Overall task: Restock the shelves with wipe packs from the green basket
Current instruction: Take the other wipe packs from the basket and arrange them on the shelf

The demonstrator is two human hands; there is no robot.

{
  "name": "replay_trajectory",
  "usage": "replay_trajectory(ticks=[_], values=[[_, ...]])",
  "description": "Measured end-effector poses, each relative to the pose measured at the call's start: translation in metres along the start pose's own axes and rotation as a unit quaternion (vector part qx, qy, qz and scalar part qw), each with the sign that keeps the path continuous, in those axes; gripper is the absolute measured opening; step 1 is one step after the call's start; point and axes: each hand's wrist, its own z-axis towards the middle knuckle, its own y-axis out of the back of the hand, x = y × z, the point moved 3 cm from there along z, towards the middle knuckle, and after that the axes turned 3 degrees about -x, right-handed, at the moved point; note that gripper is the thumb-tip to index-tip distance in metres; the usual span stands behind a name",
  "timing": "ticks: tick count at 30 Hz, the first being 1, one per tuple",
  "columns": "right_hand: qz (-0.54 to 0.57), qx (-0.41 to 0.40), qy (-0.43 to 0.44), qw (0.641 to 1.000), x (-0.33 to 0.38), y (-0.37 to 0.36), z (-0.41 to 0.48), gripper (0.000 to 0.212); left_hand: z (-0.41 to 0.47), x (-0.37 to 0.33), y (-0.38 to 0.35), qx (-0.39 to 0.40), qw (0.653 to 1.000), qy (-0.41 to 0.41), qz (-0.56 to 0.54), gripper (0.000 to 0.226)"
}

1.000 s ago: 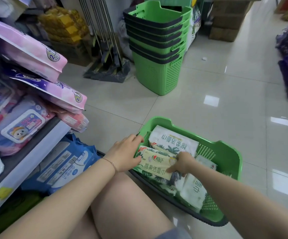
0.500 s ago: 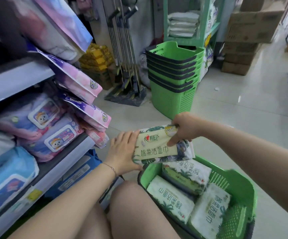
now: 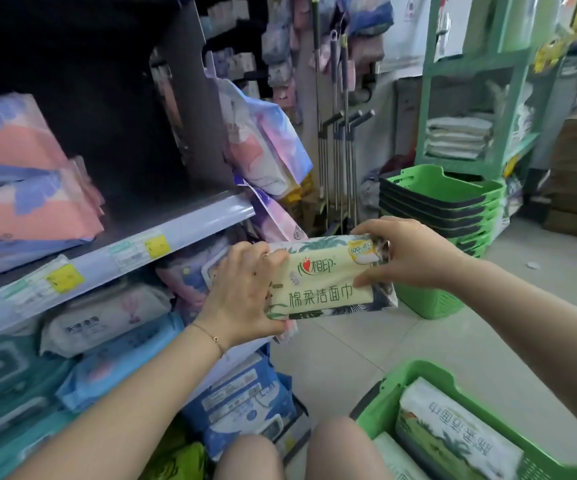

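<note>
Above the shelf rail [image 3: 183,220] a dark gap [image 3: 134,143] stands open; pink packs [image 3: 27,202] block the rail's left part; pastel bags [image 3: 263,150] crowd its right end; below the rail, stacked packs [image 3: 107,317] fill the tier.

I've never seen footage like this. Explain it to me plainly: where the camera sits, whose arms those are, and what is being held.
There is no machine here. A person wears one wide-angle camera on the head, looking forward and down, so the arms in view are the wearer's own. The left hand grips one end of a wipe pack and the right hand pinches the other end, holding it in the air beside the shelf, which carries other packs. At the lower right the green basket stands on the floor with more wipe packs lying in it. Behind the hands is a stack of baskets.
</note>
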Motion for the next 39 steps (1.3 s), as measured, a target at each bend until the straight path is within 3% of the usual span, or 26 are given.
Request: replay_trajectory(ticks=[5,12,17,26,28,33,37,39], values=[[0.054,-0.091,0.063,0.992,0.044,0.023,0.036,0.085,0.017,0.034,0.061,-0.07,0.995,0.004,0.067,0.078],[0.089,-0.189,0.142,0.968,0.112,0.028,0.088,0.066,0.025,0.086,0.128,-0.129,0.975,0.042,0.177,0.069],[0.102,-0.222,0.174,0.954,0.149,0.026,0.124,0.07,0.028,0.125,0.15,-0.151,0.966,0.072,0.198,0.068],[0.046,-0.228,0.151,0.961,0.171,-0.012,0.185,0.055,0.035,0.17,0.129,-0.03,0.922,0.167,0.347,0.093],[0.006,-0.234,0.14,0.962,0.174,-0.023,0.196,0.055,0.029,0.179,0.119,0.003,0.911,0.166,0.377,0.086],[-0.03,-0.201,0.126,0.971,0.188,-0.051,0.22,0.047,0.022,0.19,0.111,0.001,0.91,0.153,0.385,0.041],[0.02,-0.141,0.097,0.985,0.194,-0.064,0.226,0.071,0.024,0.19,0.11,0.026,0.905,0.174,0.387,0.044],[0.029,-0.146,0.097,0.984,0.194,-0.062,0.22,0.069,0.024,0.187,0.112,0.026,0.907,0.183,0.379,0.04]])
